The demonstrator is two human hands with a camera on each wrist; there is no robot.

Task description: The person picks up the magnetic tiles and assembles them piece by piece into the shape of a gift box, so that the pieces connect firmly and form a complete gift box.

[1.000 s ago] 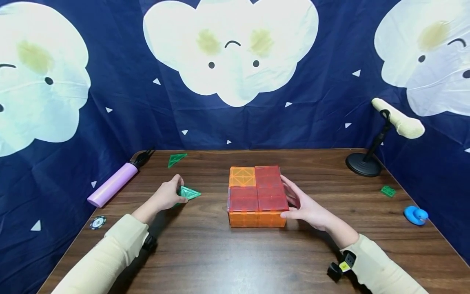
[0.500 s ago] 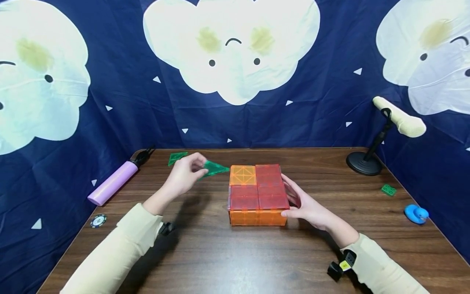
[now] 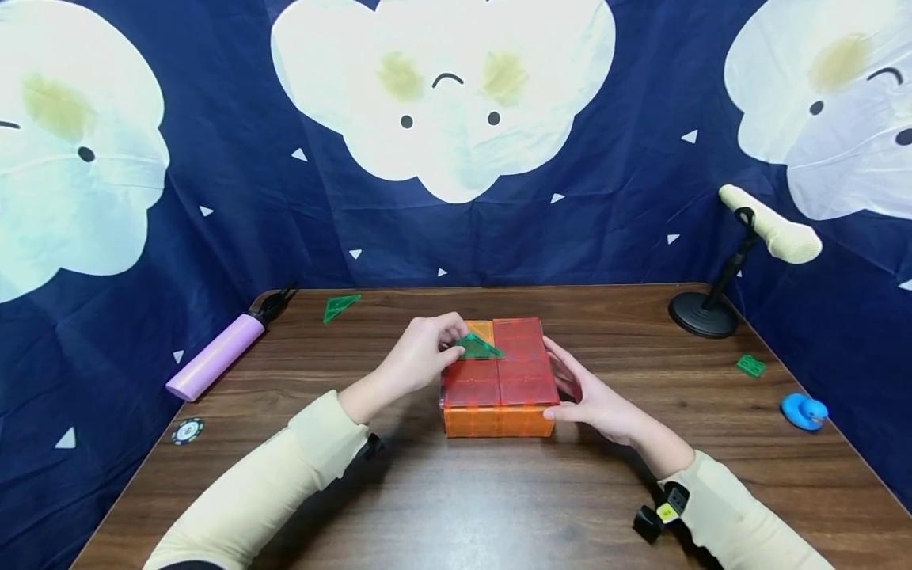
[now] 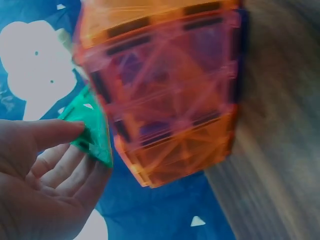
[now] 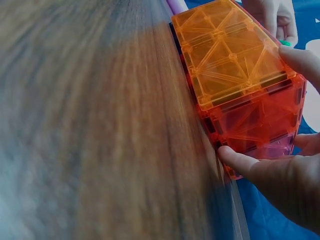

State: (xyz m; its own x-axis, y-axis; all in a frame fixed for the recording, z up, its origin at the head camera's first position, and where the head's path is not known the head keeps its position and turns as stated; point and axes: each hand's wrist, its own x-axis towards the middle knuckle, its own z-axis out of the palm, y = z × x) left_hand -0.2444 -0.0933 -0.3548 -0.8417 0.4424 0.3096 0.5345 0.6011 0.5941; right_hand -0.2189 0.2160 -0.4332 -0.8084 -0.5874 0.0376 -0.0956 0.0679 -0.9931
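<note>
A low box of translucent magnetic tiles [image 3: 529,384] stands mid-table, with red tiles and an orange one on top and orange ones along its front. My left hand [image 3: 420,352] pinches a green triangular magnetic tile [image 3: 479,349] between thumb and fingers, close over the box's back left top square. In the left wrist view the green tile [image 4: 95,117] overlaps the box's edge. My right hand [image 3: 597,404] grips the box's right side, its thumb at the front corner. The right wrist view shows digits spread along the box wall [image 5: 257,120].
A second green triangle [image 3: 340,307] lies back left, near a lilac cylinder with a black end [image 3: 216,358]. A poker chip [image 3: 188,431] is at left. At right are a microphone on a stand [image 3: 704,315], a green block [image 3: 751,365] and a blue rubber duck [image 3: 804,412].
My left hand has lifted the green triangle from the table at left and carried it right, over the box's top. My right hand has stayed at the box's right side.
</note>
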